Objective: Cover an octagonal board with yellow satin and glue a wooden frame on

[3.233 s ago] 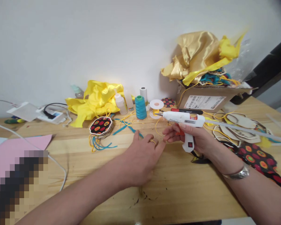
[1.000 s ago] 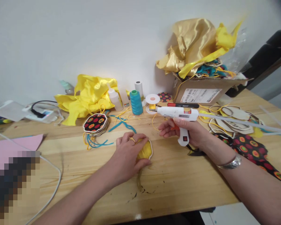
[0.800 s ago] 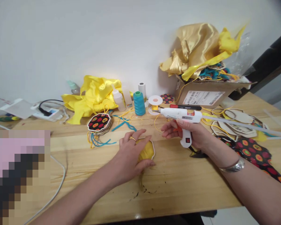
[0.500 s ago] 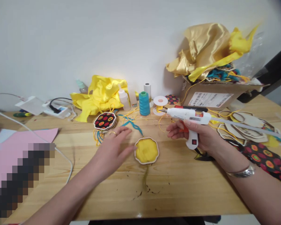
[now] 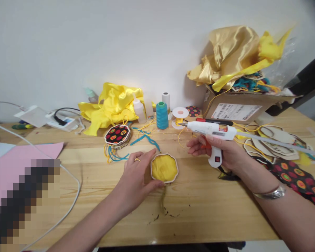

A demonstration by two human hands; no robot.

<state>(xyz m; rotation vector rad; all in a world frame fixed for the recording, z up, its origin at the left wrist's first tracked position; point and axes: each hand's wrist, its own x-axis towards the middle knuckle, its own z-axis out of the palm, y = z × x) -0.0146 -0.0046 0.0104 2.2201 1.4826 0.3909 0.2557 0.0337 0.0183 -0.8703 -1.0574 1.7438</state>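
On the table in front of me lies a scalloped wooden frame (image 5: 165,168) filled with yellow fabric. A blue cord runs from its top and a tassel hangs from its bottom. My left hand (image 5: 140,175) grips its left side, thumb at the lower edge and index finger near the upper left. My right hand (image 5: 220,148) is wrapped around a white hot glue gun (image 5: 212,130), held above the table with its nozzle facing left. A long clear glue stick (image 5: 275,141) sticks out of its back. Some fingers lie around the red trigger.
A stack of patterned frames (image 5: 117,134) with cords lies left. Behind stand a teal thread cone (image 5: 162,116), a yellow spool (image 5: 180,117) and yellow satin (image 5: 112,105). A cardboard box (image 5: 233,106) overflows with fabric at right, near wooden frames (image 5: 278,143). A white cable (image 5: 78,189) crosses the left.
My left hand has moved right and down onto the yellow fabric frame, its thumb now at the lower edge. My right hand and the glue gun have barely moved.
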